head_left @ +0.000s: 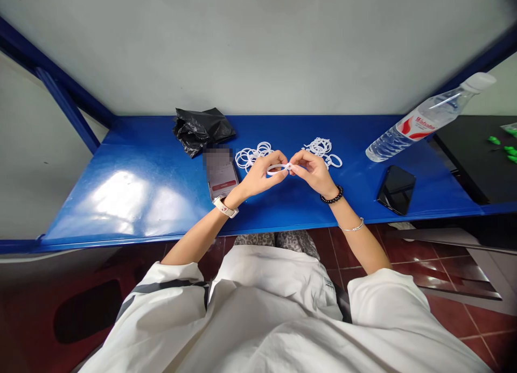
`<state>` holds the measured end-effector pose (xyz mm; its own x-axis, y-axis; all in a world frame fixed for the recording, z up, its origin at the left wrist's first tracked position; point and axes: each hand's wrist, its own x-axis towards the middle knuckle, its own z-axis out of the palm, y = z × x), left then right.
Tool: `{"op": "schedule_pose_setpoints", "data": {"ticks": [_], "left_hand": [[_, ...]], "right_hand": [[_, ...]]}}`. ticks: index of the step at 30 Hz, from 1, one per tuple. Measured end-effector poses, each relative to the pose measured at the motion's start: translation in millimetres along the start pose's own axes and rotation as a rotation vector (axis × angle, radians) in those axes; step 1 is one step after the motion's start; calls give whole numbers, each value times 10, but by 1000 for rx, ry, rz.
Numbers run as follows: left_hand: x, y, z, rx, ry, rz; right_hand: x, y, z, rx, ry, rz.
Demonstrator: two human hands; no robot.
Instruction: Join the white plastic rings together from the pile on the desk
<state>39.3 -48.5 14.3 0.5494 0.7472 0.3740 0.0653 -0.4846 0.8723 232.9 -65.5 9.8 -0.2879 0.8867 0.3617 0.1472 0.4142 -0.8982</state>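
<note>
My left hand [264, 174] and my right hand [313, 171] meet above the middle of the blue table [141, 184]. Both pinch one white plastic ring [278, 169] stretched between their fingertips. A pile of loose white rings [252, 155] lies just behind my left hand. A second pile of white rings [323, 149] lies behind my right hand. My left wrist carries a watch, and my right wrist carries a dark bead bracelet and a thin bangle.
A crumpled black plastic bag [202, 128] sits at the back left. A phone with a lit screen [221, 174] lies beside my left wrist, and a dark phone [396, 189] lies at the right. A water bottle [428, 120] lies tilted at the far right.
</note>
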Motion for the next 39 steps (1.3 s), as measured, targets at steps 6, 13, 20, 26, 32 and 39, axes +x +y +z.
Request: {"op": "schedule_pose_setpoints", "data": {"ticks": [6,13,20,26,32,39], "left_hand": [[-15,-15,-24,13,-2,15],[-37,-28,17,41,53,37],[-48,-65,60,28,91,57],[-42,-61,59,5,89,27],[-40,-58,68,-16,90,25],[-34,-76,79,-10,84,-18]], "right_hand": [[-11,-32,15,20,-56,8],[-14,-19,36,18,-88,-5],[-18,-16,42,18,-78,8],[-14,-44,39,47,-91,24],[-8,-56,32,73,-105,23],[-9,-36,38,93,-98,43]]}}
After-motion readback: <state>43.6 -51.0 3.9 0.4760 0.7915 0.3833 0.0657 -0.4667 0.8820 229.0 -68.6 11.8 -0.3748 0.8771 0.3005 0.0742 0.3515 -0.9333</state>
